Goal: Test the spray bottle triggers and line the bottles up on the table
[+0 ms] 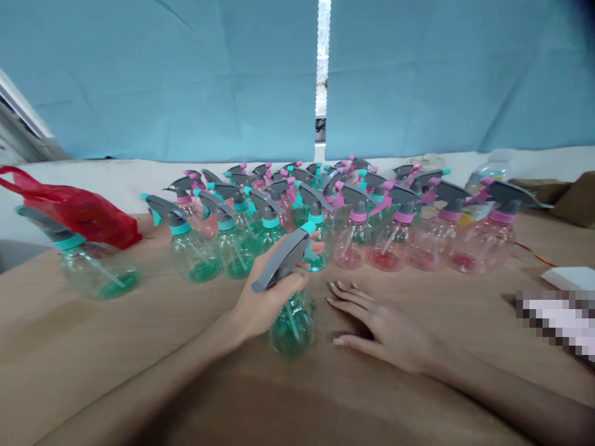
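Observation:
My left hand (272,288) is wrapped round the neck of a green spray bottle (292,331), just under its grey trigger head. The bottle is clear green, round-bellied and slightly tilted, with a thin dip tube inside. My right hand (376,322) lies on the wooden table to the right of that bottle, fingers spread and holding nothing. Beyond both hands stand several green spray bottles (239,254) with teal collars, and to their right several pink spray bottles (393,244) with pink collars. Some bottles at the back are partly hidden by those in front.
One green spray bottle (100,269) stands apart at the left, before a red plastic bag (83,210). At the right are a white object (571,277) and a blurred-out patch. Brown boxes (576,201) and a large clear bottle (493,167) stand at the back right, near a blue curtain (186,80).

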Motion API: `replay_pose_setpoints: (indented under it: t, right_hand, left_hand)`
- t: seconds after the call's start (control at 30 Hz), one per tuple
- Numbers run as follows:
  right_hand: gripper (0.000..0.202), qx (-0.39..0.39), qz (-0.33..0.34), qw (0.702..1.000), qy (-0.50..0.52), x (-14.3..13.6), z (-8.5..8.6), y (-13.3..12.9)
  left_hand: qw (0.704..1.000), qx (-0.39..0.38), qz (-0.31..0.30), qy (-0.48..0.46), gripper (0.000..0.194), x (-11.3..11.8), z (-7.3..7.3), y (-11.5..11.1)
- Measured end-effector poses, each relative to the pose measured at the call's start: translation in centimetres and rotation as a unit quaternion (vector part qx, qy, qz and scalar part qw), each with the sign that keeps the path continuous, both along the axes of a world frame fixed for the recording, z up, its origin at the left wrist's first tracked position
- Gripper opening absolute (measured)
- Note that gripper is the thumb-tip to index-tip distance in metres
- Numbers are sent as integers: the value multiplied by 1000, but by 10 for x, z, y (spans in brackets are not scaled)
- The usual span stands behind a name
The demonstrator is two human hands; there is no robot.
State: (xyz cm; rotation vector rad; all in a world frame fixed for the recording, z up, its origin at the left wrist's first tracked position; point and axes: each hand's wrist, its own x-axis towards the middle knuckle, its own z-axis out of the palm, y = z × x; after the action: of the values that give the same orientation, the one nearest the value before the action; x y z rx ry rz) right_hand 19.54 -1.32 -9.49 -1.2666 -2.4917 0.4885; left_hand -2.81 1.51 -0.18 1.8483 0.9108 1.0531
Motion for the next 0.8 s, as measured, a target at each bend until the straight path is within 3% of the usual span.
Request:
replay_pose_setpoints:
  t: [0.8]
  right_hand:
    - [67,5,1,1000,13,2,-3,0]
  left_hand:
    - [1000,-9,-5,-24,40,4,1,-2]
